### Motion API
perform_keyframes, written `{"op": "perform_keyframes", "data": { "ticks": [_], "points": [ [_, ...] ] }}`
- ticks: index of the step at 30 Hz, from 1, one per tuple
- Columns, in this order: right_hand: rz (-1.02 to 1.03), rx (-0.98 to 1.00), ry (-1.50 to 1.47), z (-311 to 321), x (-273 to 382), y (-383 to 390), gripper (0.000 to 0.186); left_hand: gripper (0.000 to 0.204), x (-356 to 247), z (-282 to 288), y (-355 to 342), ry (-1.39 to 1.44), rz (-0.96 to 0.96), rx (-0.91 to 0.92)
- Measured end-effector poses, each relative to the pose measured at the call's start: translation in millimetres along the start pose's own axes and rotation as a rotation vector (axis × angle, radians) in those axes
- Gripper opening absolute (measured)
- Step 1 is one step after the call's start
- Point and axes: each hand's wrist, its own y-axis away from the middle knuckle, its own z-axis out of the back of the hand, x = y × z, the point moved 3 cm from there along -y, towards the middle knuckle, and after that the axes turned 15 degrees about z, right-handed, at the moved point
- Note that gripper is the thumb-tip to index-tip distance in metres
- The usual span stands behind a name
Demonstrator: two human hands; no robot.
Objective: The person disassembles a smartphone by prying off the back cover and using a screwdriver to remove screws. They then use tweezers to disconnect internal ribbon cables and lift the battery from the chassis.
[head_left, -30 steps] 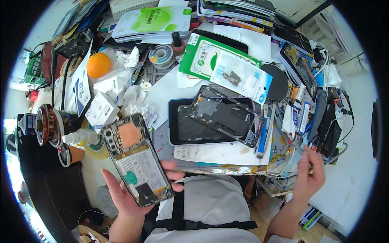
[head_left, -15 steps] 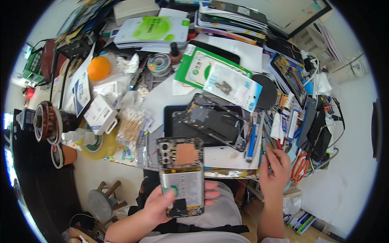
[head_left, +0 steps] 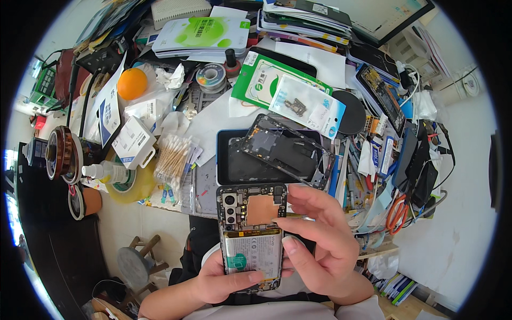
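My left hand point(head_left: 229, 280) grips an opened phone point(head_left: 250, 250) from below, its circuit board, camera block, copper-coloured pad and battery face up. My right hand point(head_left: 320, 250) is curled at the phone’s right side, index fingertip at the board just under the copper pad; a thin tool point(head_left: 301, 217) shows between its fingers, largely hidden. Just beyond, a detached black phone frame point(head_left: 282, 144) lies askew over a dark phone point(head_left: 234, 165) on the bench.
Around them are cotton swabs point(head_left: 170, 157), a tape roll point(head_left: 128, 192), a spray bottle point(head_left: 109, 173), an orange point(head_left: 132, 84), a solder spool point(head_left: 210, 78), green packaging point(head_left: 258, 85), orange-handled scissors point(head_left: 394, 213) and stacked devices point(head_left: 378, 96). A stool point(head_left: 133, 264) stands below left.
My left hand has brought the phone rightward to the middle and straightened it. My right hand has moved left from the tools at the right onto the phone.
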Motion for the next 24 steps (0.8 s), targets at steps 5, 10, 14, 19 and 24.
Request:
{"op": "perform_keyframes", "data": {
  "ticks": [5, 10, 14, 19, 24],
  "points": [
    [-0.038, 0.007, -0.019, 0.3, 1.2, 5.7, 0.031, 0.058, 1.1, -4.3, 0.3, -0.022, -0.052, -0.053],
    [-0.043, -0.008, -0.012, 1.9, 4.1, 7.9, 0.031, 0.057, 1.6, -5.9, -1.5, -0.072, -0.02, -0.062],
    [-0.051, -0.005, -0.007, 1.7, 4.4, 5.8, 0.031, 0.056, 2.7, -5.3, -2.3, -0.155, -0.055, -0.074],
    [0.032, 0.086, 0.185, 3.0, 5.0, 2.2, 0.031, 0.055, 5.1, -4.3, -1.9, -0.125, -0.072, -0.065],
    [0.083, 0.088, 0.279, 2.6, 2.8, 2.4, 0.031, 0.055, 5.7, -3.1, -1.9, -0.131, -0.049, -0.077]
  ]
}}
